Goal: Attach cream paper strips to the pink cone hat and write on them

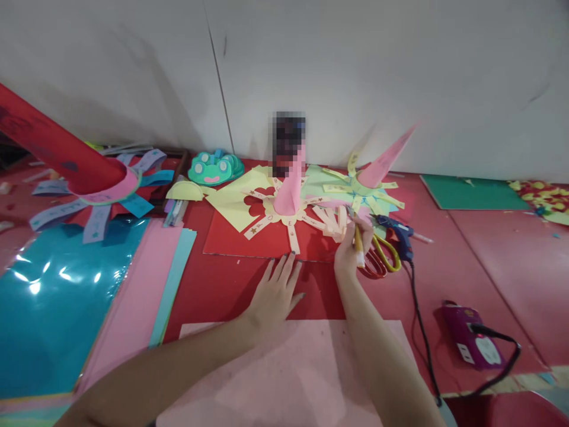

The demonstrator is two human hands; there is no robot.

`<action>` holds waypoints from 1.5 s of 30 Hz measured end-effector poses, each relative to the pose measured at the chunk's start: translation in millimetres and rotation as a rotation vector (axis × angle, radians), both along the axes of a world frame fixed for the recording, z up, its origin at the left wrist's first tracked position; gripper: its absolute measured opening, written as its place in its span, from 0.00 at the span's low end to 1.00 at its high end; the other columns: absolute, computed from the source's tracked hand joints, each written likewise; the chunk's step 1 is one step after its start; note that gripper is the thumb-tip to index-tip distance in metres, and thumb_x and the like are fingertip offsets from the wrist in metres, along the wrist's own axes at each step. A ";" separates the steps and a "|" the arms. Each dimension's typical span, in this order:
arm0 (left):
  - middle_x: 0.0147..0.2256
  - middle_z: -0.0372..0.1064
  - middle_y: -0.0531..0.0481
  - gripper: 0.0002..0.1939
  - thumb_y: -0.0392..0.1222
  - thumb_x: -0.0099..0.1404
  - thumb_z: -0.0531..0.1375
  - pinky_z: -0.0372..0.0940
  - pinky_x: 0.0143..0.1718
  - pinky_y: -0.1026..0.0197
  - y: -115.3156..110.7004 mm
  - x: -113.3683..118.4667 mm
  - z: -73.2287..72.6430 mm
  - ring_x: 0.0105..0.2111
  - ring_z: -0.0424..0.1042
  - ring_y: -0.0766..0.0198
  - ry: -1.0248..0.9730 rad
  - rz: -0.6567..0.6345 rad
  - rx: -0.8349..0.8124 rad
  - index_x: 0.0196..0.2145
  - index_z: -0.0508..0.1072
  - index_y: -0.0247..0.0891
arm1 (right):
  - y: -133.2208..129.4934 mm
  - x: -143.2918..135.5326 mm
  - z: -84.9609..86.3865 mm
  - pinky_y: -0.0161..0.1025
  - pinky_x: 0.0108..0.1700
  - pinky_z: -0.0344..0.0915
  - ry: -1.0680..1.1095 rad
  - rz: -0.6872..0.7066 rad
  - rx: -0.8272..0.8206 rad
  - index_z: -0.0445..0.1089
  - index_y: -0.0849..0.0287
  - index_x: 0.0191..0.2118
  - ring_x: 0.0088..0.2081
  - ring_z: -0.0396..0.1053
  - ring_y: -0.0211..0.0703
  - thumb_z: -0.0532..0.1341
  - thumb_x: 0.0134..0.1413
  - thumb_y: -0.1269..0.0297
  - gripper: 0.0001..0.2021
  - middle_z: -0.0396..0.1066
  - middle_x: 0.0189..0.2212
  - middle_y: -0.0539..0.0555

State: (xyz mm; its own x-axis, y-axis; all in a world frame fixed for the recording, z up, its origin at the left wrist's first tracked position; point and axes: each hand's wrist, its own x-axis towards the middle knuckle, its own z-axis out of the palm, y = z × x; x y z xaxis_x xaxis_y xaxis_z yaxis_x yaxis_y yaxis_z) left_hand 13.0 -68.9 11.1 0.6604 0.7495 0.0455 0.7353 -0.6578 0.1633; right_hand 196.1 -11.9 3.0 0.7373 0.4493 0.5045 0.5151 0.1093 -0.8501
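Note:
My left hand [275,293] lies flat with fingers spread on the red table, its fingertips by the lower end of a strip of a paper flower. That flower has a pink cone [290,193] standing at its centre and lettered strips around it. In my right hand [353,246] is a yellow-brown marker [358,246], held among closed fingers beside folded cream paper strips [329,220]. Under the flower are a red sheet [222,237] and a yellow sheet [231,204].
Scissors [392,252] and a blue glue gun [402,237] lie right of my right hand. A corded purple power box [473,338] is at the lower right. A second cone flower [382,163] stands behind. Coloured sheets [66,296] cover the left.

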 end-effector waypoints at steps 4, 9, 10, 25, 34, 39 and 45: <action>0.61 0.52 0.38 0.28 0.47 0.67 0.49 0.53 0.59 0.45 4.3 -0.9 -0.9 0.60 0.56 0.50 -0.060 -0.007 0.009 0.62 0.54 0.36 | 1.2 1.4 -3.6 0.45 0.49 0.64 -0.003 0.007 0.005 0.66 0.60 0.39 0.43 0.67 0.43 0.53 0.57 0.58 0.12 0.67 0.37 0.55; 0.59 0.56 0.38 0.27 0.48 0.68 0.48 0.53 0.60 0.44 10.6 -4.1 0.3 0.58 0.58 0.49 -0.135 0.004 -0.025 0.61 0.55 0.35 | 3.5 2.6 -7.9 0.46 0.48 0.65 -0.015 0.119 -0.016 0.66 0.60 0.43 0.41 0.68 0.41 0.50 0.60 0.57 0.14 0.69 0.36 0.54; 0.58 0.58 0.39 0.26 0.48 0.68 0.47 0.53 0.59 0.46 13.3 -4.5 2.4 0.58 0.59 0.50 -0.165 0.010 -0.042 0.61 0.55 0.36 | 3.6 2.3 -7.8 0.46 0.48 0.65 -0.009 0.141 -0.019 0.66 0.61 0.43 0.41 0.68 0.41 0.50 0.60 0.57 0.14 0.69 0.36 0.55; 0.51 0.62 0.39 0.41 0.41 0.56 0.64 0.61 0.52 0.49 152.0 51.7 32.4 0.53 0.63 0.49 -0.766 0.506 0.003 0.61 0.48 0.38 | 5.0 4.4 -5.8 0.45 0.49 0.62 0.037 0.184 -0.011 0.65 0.60 0.41 0.40 0.67 0.41 0.50 0.60 0.57 0.13 0.69 0.35 0.54; 0.46 0.68 0.46 0.31 0.39 0.54 0.64 0.66 0.48 0.54 170.4 39.5 39.9 0.45 0.70 0.57 -0.936 0.487 -0.046 0.55 0.60 0.41 | 4.6 4.6 -2.0 0.45 0.50 0.61 0.042 0.183 -0.024 0.65 0.59 0.41 0.41 0.67 0.39 0.50 0.61 0.59 0.11 0.69 0.34 0.53; 0.46 0.68 0.46 0.28 0.39 0.54 0.64 0.65 0.48 0.55 175.1 35.1 55.9 0.45 0.69 0.57 -0.921 0.392 0.004 0.52 0.62 0.40 | 4.6 5.0 -2.8 0.44 0.50 0.62 0.077 0.162 0.015 0.64 0.60 0.42 0.40 0.66 0.38 0.49 0.61 0.60 0.12 0.67 0.35 0.53; 0.45 0.67 0.46 0.25 0.47 0.57 0.62 0.67 0.44 0.56 178.2 28.9 58.8 0.45 0.70 0.57 -1.019 0.441 0.045 0.51 0.62 0.41 | 7.2 6.2 -3.9 0.44 0.50 0.63 0.093 0.163 0.058 0.64 0.60 0.42 0.40 0.66 0.39 0.49 0.61 0.60 0.11 0.65 0.36 0.54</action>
